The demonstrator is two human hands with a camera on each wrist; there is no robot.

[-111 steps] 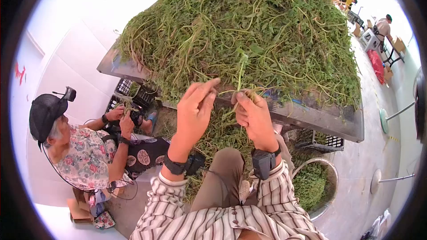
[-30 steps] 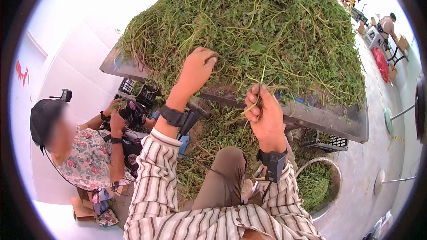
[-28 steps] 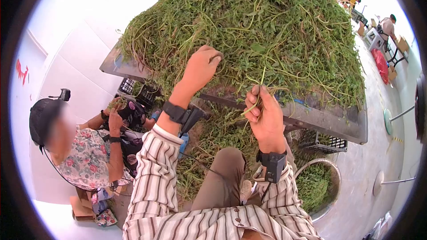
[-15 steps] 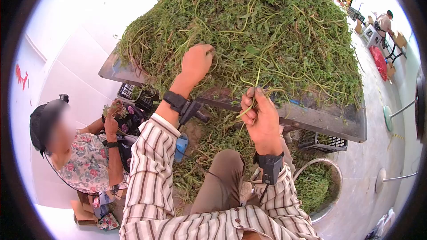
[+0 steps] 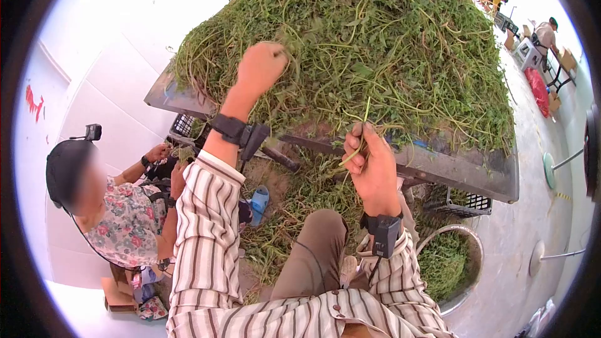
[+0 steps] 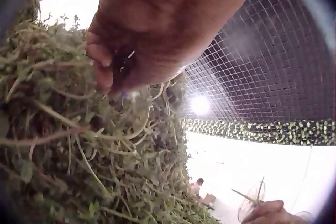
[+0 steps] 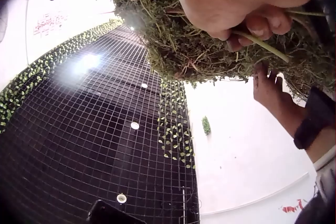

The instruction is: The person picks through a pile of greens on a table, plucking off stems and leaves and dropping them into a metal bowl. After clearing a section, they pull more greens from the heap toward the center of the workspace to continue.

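A large heap of leafy green stems (image 5: 375, 44) covers the table. Over its left part is my left hand (image 5: 260, 70), fingers curled; no held stem can be made out. The left wrist view shows those curled fingers (image 6: 102, 69) close against the heap (image 6: 105, 155). By the table's front edge, my right hand (image 5: 374, 172) pinches a few thin green stems (image 5: 366, 112) between thumb and fingers. One light green stem (image 7: 268, 48) sticks out from my right hand (image 7: 236, 3) in the right wrist view.
A person in a flowered shirt (image 5: 128, 222) sits at the left, handling greens. Black crates (image 5: 466, 203) stand under the table (image 5: 488, 172). A round tub (image 5: 479, 256) of greens is at right; more stems (image 5: 288, 231) and a blue slipper (image 5: 259, 203) lie below.
My left hand has moved up and left over the heap from where it was half a second ago. Earlier both hands were close together at a stem; my right hand has since stayed near the edge.
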